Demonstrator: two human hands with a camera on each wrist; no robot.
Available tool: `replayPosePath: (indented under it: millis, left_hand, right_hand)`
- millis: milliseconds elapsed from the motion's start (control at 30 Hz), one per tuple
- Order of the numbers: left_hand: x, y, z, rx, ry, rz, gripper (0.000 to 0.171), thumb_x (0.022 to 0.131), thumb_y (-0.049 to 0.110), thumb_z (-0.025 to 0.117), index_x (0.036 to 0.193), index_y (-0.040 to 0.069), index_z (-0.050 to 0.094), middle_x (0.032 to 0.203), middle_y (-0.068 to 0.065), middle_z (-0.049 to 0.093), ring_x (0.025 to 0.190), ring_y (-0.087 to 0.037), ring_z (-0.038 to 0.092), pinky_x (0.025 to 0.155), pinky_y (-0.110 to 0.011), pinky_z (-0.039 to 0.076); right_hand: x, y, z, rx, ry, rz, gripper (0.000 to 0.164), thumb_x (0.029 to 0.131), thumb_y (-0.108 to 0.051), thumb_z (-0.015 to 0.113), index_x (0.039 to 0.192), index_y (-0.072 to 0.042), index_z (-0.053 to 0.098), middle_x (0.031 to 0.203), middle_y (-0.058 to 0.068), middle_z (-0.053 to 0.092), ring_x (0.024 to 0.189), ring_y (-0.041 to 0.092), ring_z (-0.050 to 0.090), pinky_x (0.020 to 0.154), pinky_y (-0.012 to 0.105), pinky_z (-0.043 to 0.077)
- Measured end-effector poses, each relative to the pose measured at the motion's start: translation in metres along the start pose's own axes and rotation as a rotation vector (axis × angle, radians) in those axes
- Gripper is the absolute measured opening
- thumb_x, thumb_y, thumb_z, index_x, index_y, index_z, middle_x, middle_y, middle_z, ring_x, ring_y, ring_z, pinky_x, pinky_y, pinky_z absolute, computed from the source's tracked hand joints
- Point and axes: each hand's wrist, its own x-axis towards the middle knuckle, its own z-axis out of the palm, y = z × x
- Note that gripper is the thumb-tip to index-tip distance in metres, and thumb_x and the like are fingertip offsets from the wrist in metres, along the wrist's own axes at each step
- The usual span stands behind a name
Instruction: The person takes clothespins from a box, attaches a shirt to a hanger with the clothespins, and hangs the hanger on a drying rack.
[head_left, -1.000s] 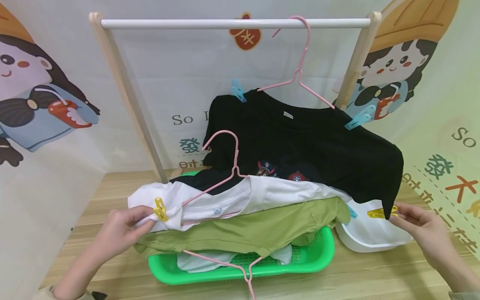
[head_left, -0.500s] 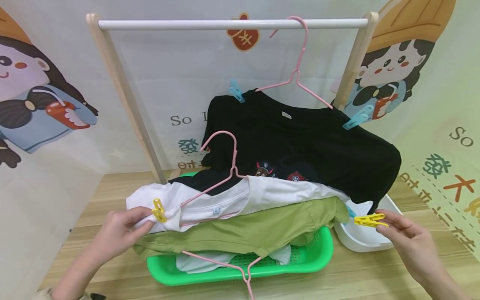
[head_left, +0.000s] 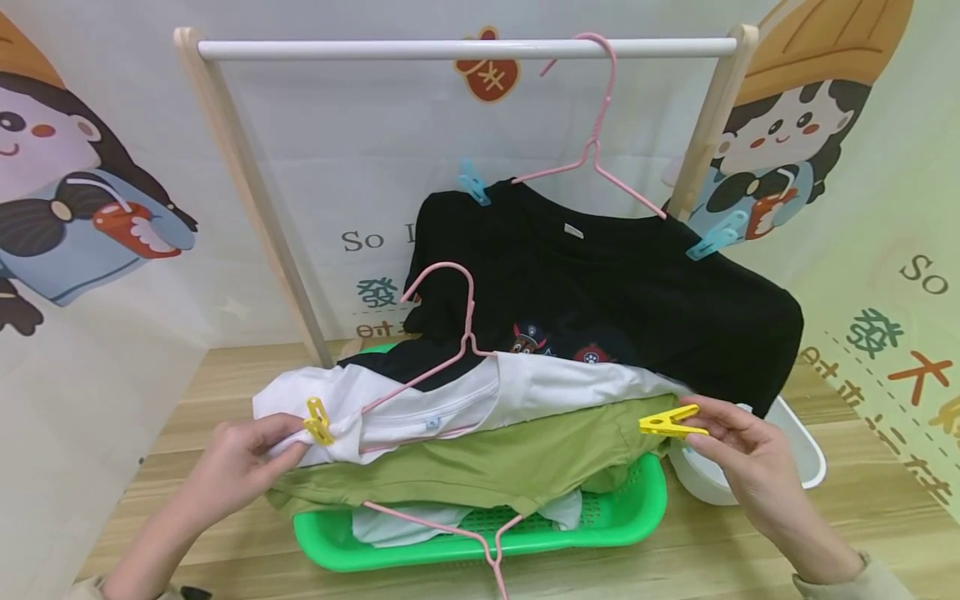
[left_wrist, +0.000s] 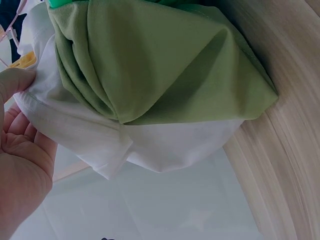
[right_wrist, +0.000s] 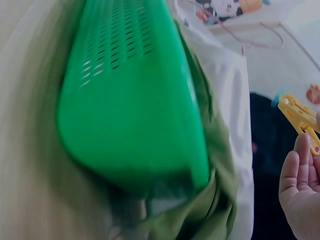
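My left hand (head_left: 251, 467) pinches the left shoulder of a white T-shirt (head_left: 570, 375), right beside a yellow clothespin (head_left: 318, 421) clipped there. A pink hanger (head_left: 470, 321) sits in this shirt's neck, its hook pointing up. In the left wrist view the white cloth (left_wrist: 75, 122) lies between thumb and fingers. My right hand (head_left: 750, 458) pinches a second yellow clothespin (head_left: 667, 422) by its handle ends, over the right end of an olive-green garment (head_left: 487, 454). The right wrist view shows that clothespin (right_wrist: 299, 117) between the fingers too.
A black T-shirt (head_left: 600, 283) with two blue clothespins (head_left: 716, 236) hangs by a pink hanger (head_left: 597, 108) from the white rail (head_left: 390, 50). Below lies a green basket (head_left: 330, 542), with a white tub (head_left: 806, 458) to its right. Another hanger (head_left: 491, 542) points toward the front.
My right hand has moved left with the yellow clothespin, from over the white tub to the garments' right end. The black sleeve has dropped back. My left hand stays in place.
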Motion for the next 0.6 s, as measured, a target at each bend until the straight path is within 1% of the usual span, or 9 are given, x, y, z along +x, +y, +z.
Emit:
replayPosePath:
  millis: [67,167,200,267,367,400,433,500,600]
  left_hand:
    - [-0.001,0.000,0.000,-0.003,0.000,-0.001,0.003,0.078,0.001,0.071,0.078,0.003,0.068,0.071,0.000,0.066,0.063,0.008,0.050,0.054,-0.008,0.043]
    - [-0.001,0.000,0.000,-0.001,-0.001,-0.004,0.011,0.072,-0.006,0.071,0.078,0.003,0.068,0.071,0.000,0.066,0.063,0.008,0.050,0.054,-0.008,0.043]
    - [-0.001,0.000,0.000,-0.002,-0.002,-0.005,0.011,0.073,-0.006,0.071,0.078,0.003,0.068,0.071,0.000,0.066,0.063,0.008,0.050,0.054,-0.008,0.043]
    - [-0.001,0.001,0.000,-0.003,-0.004,-0.009,0.013,0.071,-0.008,0.071,0.078,0.003,0.068,0.071,0.000,0.066,0.063,0.008,0.051,0.054,-0.008,0.044]
    - [-0.001,0.000,0.000,-0.010,-0.003,-0.015,0.010,0.074,-0.005,0.071,0.078,0.003,0.068,0.071,0.000,0.066,0.064,0.007,0.051,0.055,-0.008,0.044]
    - [-0.002,0.000,0.000,-0.014,-0.002,-0.015,0.006,0.076,-0.002,0.071,0.078,0.003,0.068,0.071,0.000,0.066,0.064,0.007,0.051,0.055,-0.008,0.044]
    - [-0.002,0.000,0.000,-0.011,-0.002,-0.016,0.007,0.075,-0.003,0.071,0.078,0.003,0.068,0.071,0.000,0.066,0.064,0.007,0.051,0.056,-0.008,0.044]
    - [-0.002,0.000,0.000,-0.011,-0.001,-0.016,0.005,0.077,-0.001,0.071,0.078,0.003,0.068,0.071,0.000,0.066,0.064,0.007,0.051,0.055,-0.008,0.044]
    - [-0.002,0.000,0.000,-0.003,-0.002,-0.018,0.008,0.075,-0.002,0.072,0.078,0.004,0.068,0.071,0.001,0.066,0.063,0.007,0.051,0.055,-0.009,0.044]
  right_hand:
    - [0.009,0.000,0.009,-0.030,-0.007,-0.015,0.042,0.081,0.027,0.050,0.117,0.009,0.059,0.114,0.011,0.065,0.093,0.015,0.064,0.080,0.020,0.051]
    - [0.021,0.000,0.020,-0.071,-0.010,-0.016,0.039,0.081,0.025,0.053,0.117,0.010,0.058,0.108,0.010,0.066,0.090,0.014,0.064,0.077,0.018,0.051]
    - [0.025,0.000,0.024,-0.092,-0.005,-0.014,0.038,0.081,0.024,0.054,0.117,0.011,0.058,0.107,0.010,0.067,0.089,0.014,0.063,0.076,0.018,0.051]
    - [0.033,0.000,0.031,-0.164,0.021,-0.004,0.036,0.081,0.022,0.056,0.115,0.012,0.058,0.104,0.007,0.067,0.088,0.013,0.062,0.074,0.017,0.051]
    - [0.047,0.001,0.040,-0.279,0.063,-0.003,0.033,0.081,0.019,0.059,0.113,0.014,0.058,0.104,0.005,0.067,0.086,0.012,0.062,0.073,0.017,0.051]
    - [0.051,0.001,0.043,-0.319,0.073,-0.006,0.032,0.080,0.018,0.061,0.112,0.014,0.058,0.103,0.004,0.067,0.085,0.011,0.062,0.073,0.017,0.051]
    - [0.056,0.001,0.045,-0.357,0.071,-0.012,0.031,0.080,0.016,0.062,0.111,0.014,0.058,0.101,0.004,0.067,0.083,0.011,0.061,0.072,0.016,0.051]
    - [0.066,0.001,0.050,-0.407,0.060,-0.034,0.030,0.079,0.015,0.064,0.108,0.015,0.059,0.095,0.003,0.067,0.079,0.010,0.060,0.070,0.015,0.051]
    - [0.080,0.001,0.056,-0.468,0.010,-0.069,0.027,0.077,0.015,0.066,0.104,0.015,0.061,0.087,0.003,0.065,0.074,0.010,0.057,0.067,0.014,0.049]
